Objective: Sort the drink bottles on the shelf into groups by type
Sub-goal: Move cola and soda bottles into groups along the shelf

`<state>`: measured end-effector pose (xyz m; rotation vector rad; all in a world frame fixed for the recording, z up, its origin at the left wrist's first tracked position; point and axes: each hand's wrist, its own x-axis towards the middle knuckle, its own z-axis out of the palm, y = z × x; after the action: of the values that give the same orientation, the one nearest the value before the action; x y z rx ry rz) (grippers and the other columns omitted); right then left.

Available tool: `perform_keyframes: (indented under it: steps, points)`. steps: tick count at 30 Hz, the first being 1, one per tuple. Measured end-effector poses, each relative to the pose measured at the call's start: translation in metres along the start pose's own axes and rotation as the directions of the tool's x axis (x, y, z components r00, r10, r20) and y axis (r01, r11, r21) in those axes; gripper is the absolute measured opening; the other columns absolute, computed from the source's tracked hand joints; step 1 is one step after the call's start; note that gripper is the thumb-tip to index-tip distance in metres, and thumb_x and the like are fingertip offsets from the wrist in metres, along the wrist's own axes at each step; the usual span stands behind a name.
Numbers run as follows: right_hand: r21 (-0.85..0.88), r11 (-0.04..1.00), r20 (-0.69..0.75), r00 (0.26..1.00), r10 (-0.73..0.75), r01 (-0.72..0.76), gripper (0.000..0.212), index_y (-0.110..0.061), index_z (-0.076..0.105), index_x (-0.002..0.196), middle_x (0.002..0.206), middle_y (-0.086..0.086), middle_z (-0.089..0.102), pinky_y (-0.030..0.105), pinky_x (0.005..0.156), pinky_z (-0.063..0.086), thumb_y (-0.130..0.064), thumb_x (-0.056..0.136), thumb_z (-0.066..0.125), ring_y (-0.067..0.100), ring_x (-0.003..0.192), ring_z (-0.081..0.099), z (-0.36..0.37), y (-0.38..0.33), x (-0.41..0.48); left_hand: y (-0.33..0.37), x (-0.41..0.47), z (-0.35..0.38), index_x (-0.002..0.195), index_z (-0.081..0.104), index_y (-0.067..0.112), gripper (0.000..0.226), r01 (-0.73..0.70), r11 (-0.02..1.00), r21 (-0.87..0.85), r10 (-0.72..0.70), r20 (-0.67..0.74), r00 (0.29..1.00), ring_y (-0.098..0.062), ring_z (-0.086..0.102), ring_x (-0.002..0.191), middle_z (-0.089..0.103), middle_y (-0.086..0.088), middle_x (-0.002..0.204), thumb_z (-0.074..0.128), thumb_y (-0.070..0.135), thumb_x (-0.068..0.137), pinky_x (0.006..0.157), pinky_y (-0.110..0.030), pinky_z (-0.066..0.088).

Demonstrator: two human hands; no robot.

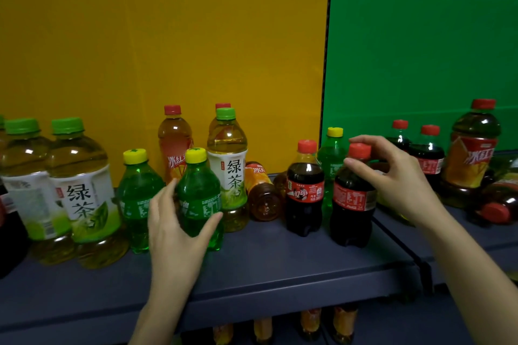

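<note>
— What's the left hand (179,221) doing?

— It's cupped around a small green plastic soda bottle with a yellow cap (199,199), thumb on the right side, fingers round the left. The bottle stands upright near the front of the dark blue metal shelf (266,269). Whether the hand is squeezing or only resting on it, I can't tell from here.

— And the right hand (398,176)?

— Up at the neck of a small dark cola bottle with a red cap and red label (353,199), fingers curled loosely around the cap. They look just off the plastic or barely touching; I can't say it's gripped.

— What's beside those?

— A second cola bottle (305,190) stands just left of that one, and another green soda bottle (333,154) behind them. A twin green soda bottle (138,199) stands just left of the held one. Further left, two big green-tea bottles with green caps (81,196), and a slimmer green-tea bottle (228,168) behind the left hand's bottle. An amber iced-tea bottle (263,193) lies on its side beside it; another stands upright (175,143) against the yellow back panel (168,36).

— The right side?

— More cola and an iced-tea bottle (473,148) before the green panel (420,36).
</note>
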<state>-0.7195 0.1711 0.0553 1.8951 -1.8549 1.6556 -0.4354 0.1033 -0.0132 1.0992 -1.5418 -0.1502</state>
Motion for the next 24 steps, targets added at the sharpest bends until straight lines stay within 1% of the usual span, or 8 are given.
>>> perform_keyframes:
  steps: [2,4,7,9,11,15,19,24]
  points:
    - [0.007,1.000,0.013,1.000,0.003,-0.003,0.035,-0.028,0.055,0.114,0.105,-0.007,0.061,0.030,0.084,0.048,-0.033,0.081,0.062,0.011,0.101,0.057,-0.001,0.003,0.000,0.007,-0.007,0.001,0.131,0.042,0.003,0.073,-0.092,0.995,0.046,0.098,-0.139,0.985,-0.025,0.040,0.119,0.044,-0.017,0.126,0.078,0.017,0.070,0.102,-0.045,0.039]
    - [0.039,0.999,0.056,0.998,0.005,-0.007,0.036,-0.032,0.055,0.114,0.103,-0.015,0.061,0.023,0.081,0.046,-0.043,0.080,0.055,0.000,0.098,0.056,-0.005,0.004,0.001,0.020,-0.014,0.001,0.118,0.050,0.001,0.049,-0.239,0.971,0.027,0.238,-0.224,0.945,-0.021,0.044,0.110,0.049,-0.013,0.114,0.071,0.017,0.077,0.097,-0.035,0.040]
    - [0.148,0.988,0.043,0.999,0.029,-0.036,0.038,-0.031,0.060,0.107,0.103,-0.021,0.061,0.017,0.082,0.042,-0.052,0.081,0.041,-0.007,0.097,0.055,-0.015,0.013,0.008,0.040,-0.016,0.012,0.106,0.056,0.014,0.025,-0.304,0.948,-0.094,0.304,-0.016,0.952,-0.001,0.050,0.099,0.053,0.006,0.104,0.049,0.024,0.085,0.090,-0.010,0.038]
    - [0.214,0.976,0.007,0.999,0.048,-0.048,0.029,-0.028,0.062,0.102,0.099,-0.014,0.064,0.020,0.081,0.044,-0.044,0.088,0.042,-0.002,0.094,0.058,-0.024,0.027,0.020,0.052,-0.013,0.026,0.108,0.053,0.024,0.022,-0.245,0.960,-0.137,0.268,0.183,0.946,0.009,0.047,0.103,0.051,0.020,0.103,0.045,0.025,0.087,0.086,0.000,0.032]
    - [0.216,0.974,0.020,0.998,0.065,-0.068,0.017,-0.026,0.062,0.097,0.094,-0.008,0.065,0.022,0.078,0.044,-0.028,0.094,0.045,0.004,0.090,0.060,-0.030,0.044,0.037,0.058,-0.008,0.044,0.112,0.050,0.028,0.023,-0.219,0.966,-0.134,0.248,0.266,0.932,0.016,0.042,0.102,0.047,0.027,0.107,0.042,0.020,0.093,0.085,0.004,0.029]
    - [0.164,0.973,0.177,0.975,0.133,-0.162,0.024,-0.027,0.060,0.086,0.091,-0.002,0.064,0.018,0.072,0.044,-0.011,0.095,0.044,0.007,0.082,0.058,-0.034,0.074,0.077,0.059,0.011,0.073,0.133,0.041,0.016,0.038,-0.116,0.993,0.004,0.107,0.355,0.929,-0.001,0.038,0.116,0.045,0.004,0.132,0.042,0.012,0.096,0.093,-0.007,0.024]
    - [0.045,0.977,0.352,0.918,0.182,-0.210,0.017,-0.017,0.060,0.093,0.095,0.003,0.063,0.018,0.070,0.045,-0.008,0.094,0.046,0.010,0.081,0.056,-0.031,0.096,0.109,0.060,0.029,0.095,0.139,0.034,0.008,0.043,-0.016,0.993,0.118,-0.042,0.466,0.884,-0.017,0.036,0.131,0.039,-0.007,0.143,0.041,0.013,0.097,0.099,-0.014,0.023]
    - [-0.177,0.974,0.515,0.830,0.215,-0.143,0.018,-0.010,0.061,0.107,0.108,0.007,0.061,0.032,0.089,0.046,-0.013,0.091,0.052,0.017,0.094,0.056,-0.012,0.120,0.133,0.061,0.053,0.119,0.131,0.043,0.007,0.036,0.053,0.961,0.270,-0.204,0.568,0.797,-0.024,0.044,0.124,0.046,-0.012,0.136,0.041,0.020,0.097,0.102,-0.031,0.034]
